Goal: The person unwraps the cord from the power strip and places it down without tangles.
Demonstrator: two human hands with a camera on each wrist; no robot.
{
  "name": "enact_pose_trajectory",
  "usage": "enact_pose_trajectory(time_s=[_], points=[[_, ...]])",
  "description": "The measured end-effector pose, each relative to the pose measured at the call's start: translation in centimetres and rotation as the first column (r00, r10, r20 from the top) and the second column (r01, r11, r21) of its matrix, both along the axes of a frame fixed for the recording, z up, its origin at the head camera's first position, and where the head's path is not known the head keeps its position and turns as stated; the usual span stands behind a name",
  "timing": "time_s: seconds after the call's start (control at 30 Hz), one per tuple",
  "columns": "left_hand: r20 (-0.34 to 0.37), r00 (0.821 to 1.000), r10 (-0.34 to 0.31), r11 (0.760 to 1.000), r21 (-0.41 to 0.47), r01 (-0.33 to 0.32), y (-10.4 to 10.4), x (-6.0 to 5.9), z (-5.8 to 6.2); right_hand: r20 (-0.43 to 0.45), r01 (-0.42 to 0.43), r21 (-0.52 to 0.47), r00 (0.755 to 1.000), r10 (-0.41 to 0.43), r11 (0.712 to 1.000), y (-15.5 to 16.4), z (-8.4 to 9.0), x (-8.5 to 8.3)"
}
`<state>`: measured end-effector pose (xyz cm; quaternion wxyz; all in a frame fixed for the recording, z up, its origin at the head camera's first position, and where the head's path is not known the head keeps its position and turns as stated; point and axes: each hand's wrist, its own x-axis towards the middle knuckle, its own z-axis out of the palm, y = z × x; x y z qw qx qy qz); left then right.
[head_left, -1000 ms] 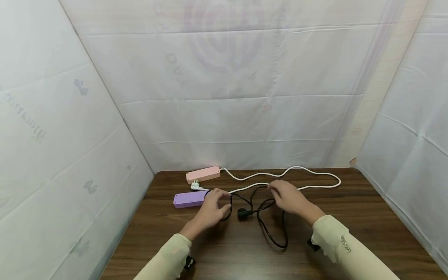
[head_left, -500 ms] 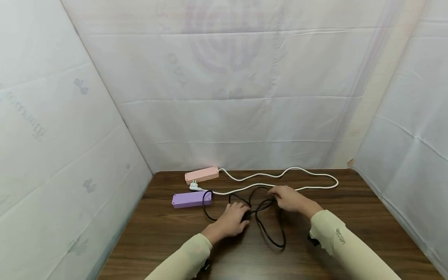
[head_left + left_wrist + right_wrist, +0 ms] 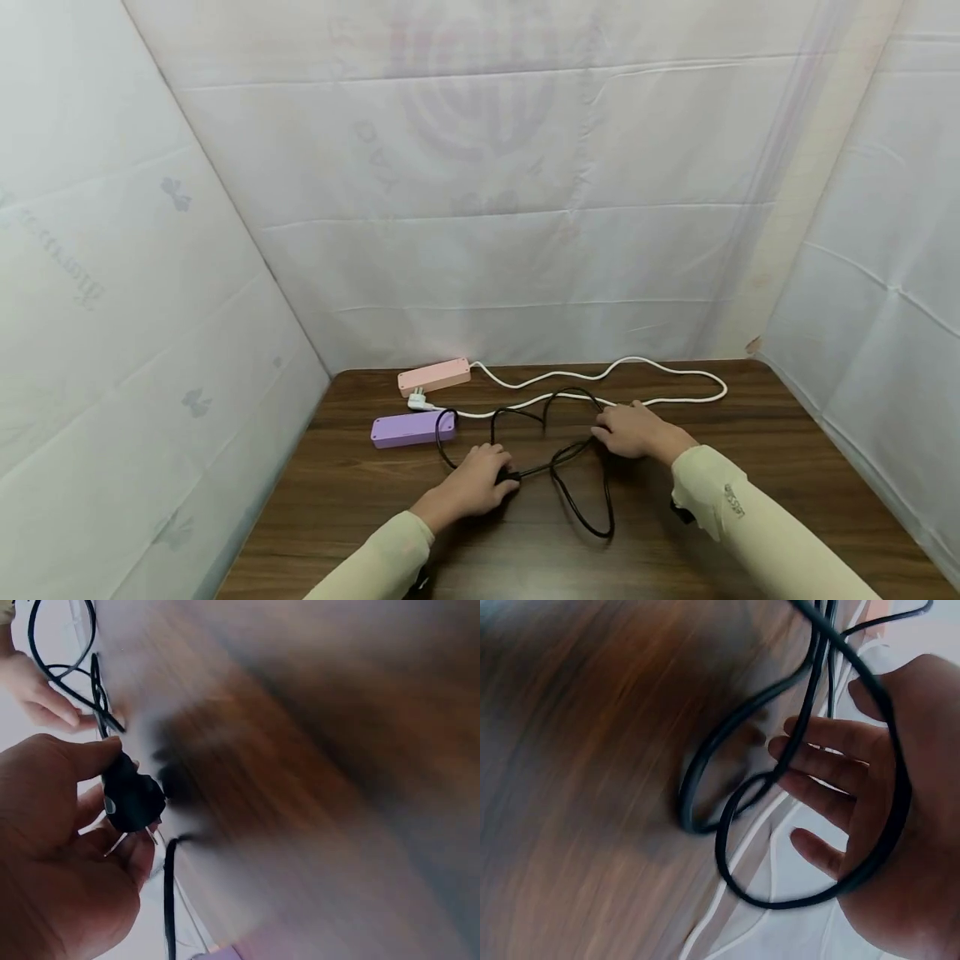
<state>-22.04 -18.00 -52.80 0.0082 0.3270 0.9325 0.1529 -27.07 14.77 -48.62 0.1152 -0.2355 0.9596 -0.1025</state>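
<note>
My left hand (image 3: 480,482) rests low on the brown table (image 3: 750,500) and pinches a black plug (image 3: 511,477). In the left wrist view the plug (image 3: 132,798) sits between thumb and fingers of that hand (image 3: 67,847), its metal prongs showing. A black cable (image 3: 581,500) runs from the plug in loose loops to a purple power strip (image 3: 412,430). My right hand (image 3: 632,430) lies on the cable further right. In the right wrist view its fingers (image 3: 832,776) are stretched out, and a loop of the cable (image 3: 810,727) crosses the palm.
A pink power strip (image 3: 435,375) lies at the table's far left. Its white cable (image 3: 660,371) snakes along the back and returns to a white plug (image 3: 420,402) beside the purple strip. White sheeting walls the table on three sides.
My left hand left the purple strip's end, went to the black plug, took hold of it and drew it nearer. My right hand slid right, and the cable loops shifted with it.
</note>
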Motion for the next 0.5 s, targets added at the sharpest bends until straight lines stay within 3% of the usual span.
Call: enact_pose_trajectory(time_s=[0.1, 0.2, 0.3, 0.43, 0.5], points=[[-0.006, 0.999, -0.046, 0.994, 0.101, 0.047, -1.8, -0.9, -2.5, 0.018, 0.026, 0.006, 0.999, -0.026, 1.000, 0.8, 0.2, 0.5], [-0.023, 0.997, -0.072, 0.986, 0.151, 0.074, -3.3, -1.6, -4.3, 0.042, 0.045, 0.018, 0.998, -0.046, 0.999, 0.9, 0.6, 0.9], [-0.032, 0.995, -0.095, 0.983, 0.152, 0.099, -4.1, -1.1, -3.5, 0.067, 0.063, 0.028, 0.996, -0.065, 0.998, 0.7, 1.0, 1.2], [0.016, 0.997, -0.076, 0.989, 0.127, 0.073, -4.2, 0.4, -0.3, 0.069, 0.062, 0.069, 0.995, -0.067, 0.996, 0.4, 1.3, 1.2], [0.018, 0.998, -0.061, 0.994, 0.097, 0.059, -4.3, 0.8, 0.3, 0.060, 0.051, 0.110, 0.996, -0.058, 0.993, 0.4, 1.3, 1.0]])
